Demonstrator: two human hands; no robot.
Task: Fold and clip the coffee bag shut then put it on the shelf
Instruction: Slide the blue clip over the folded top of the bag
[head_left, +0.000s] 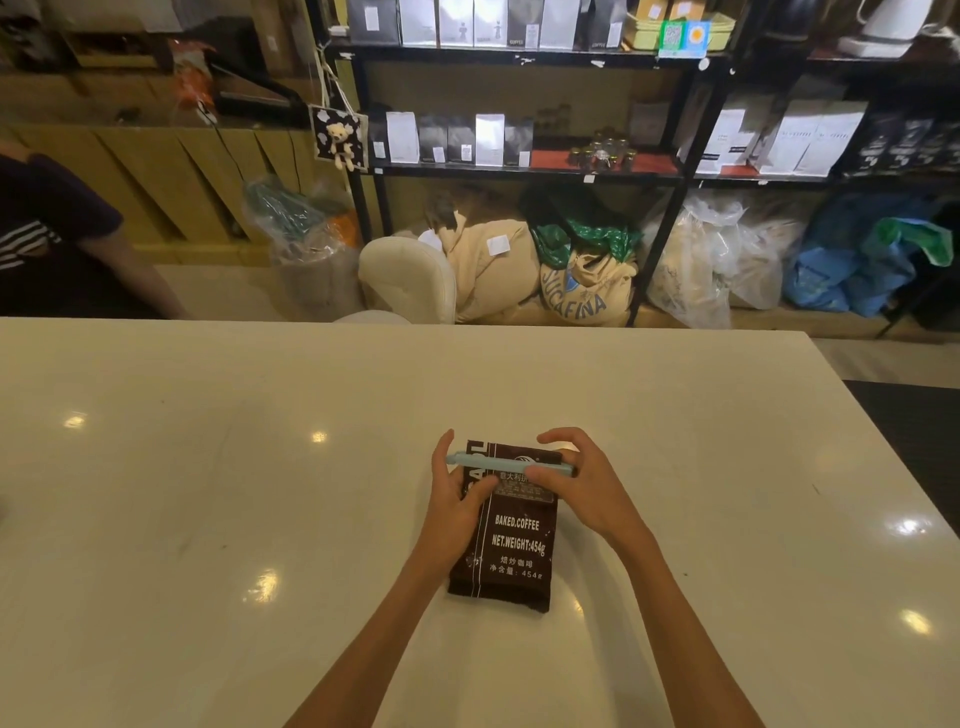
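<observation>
While both hands work at the bag's far end, the scene sorts by size as follows.

Shelf (524, 174): black metal racking across the room beyond the table, its upper tiers lined with white, grey and black pouches, sacks and plastic bags on the floor beneath.

Table (208, 519): broad, glossy, cream-white top with ceiling lights reflected in it.

Coffee bag (511, 545): lies flat on the table near the front edge, centre of view, well apart from the shelf. Dark brown, rectangular, with white print reading "BAKED.COFFEE" and "NET.WEIGHT:454g", Chinese characters below, and thin white lines running along its left side. Its far end looks folded over.

Left hand (460, 499): rests on the bag's left side, thumb on the face of the bag, fingers curled round the left end of the clip.

Right hand (582, 483): thumb pressed on the right part of the clip, fingers arched over the bag's far right corner.

Clip (498, 463): long, pale blue bar lying straight across the bag's far end; whether it is snapped closed cannot be told.
</observation>
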